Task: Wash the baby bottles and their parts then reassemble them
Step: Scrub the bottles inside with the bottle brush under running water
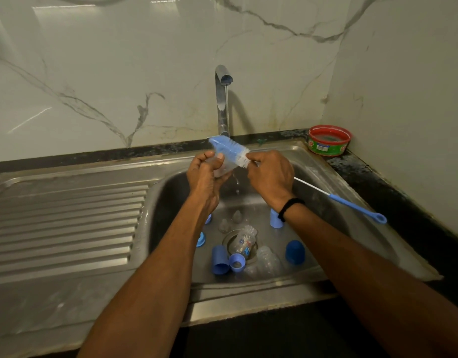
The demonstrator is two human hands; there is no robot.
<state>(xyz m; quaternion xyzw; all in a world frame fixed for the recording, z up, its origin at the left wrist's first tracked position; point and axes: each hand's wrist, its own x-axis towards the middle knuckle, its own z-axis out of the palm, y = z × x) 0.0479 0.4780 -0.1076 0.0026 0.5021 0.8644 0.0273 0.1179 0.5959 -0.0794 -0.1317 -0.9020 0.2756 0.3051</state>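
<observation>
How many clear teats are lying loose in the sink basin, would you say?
2: one teat at the basin's back, one just left of it. Arms may hide others.

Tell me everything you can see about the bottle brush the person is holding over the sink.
The bottle brush has a fat head of pale blue and white bristles, a thin white wire stem and a blue plastic handle ending in a hanging loop. It lies tilted, head up by the tap, handle pointing down to the right over the sink rim. The right hand pinches it just behind the bristles; the head rests against a clear part held in the left hand.
</observation>
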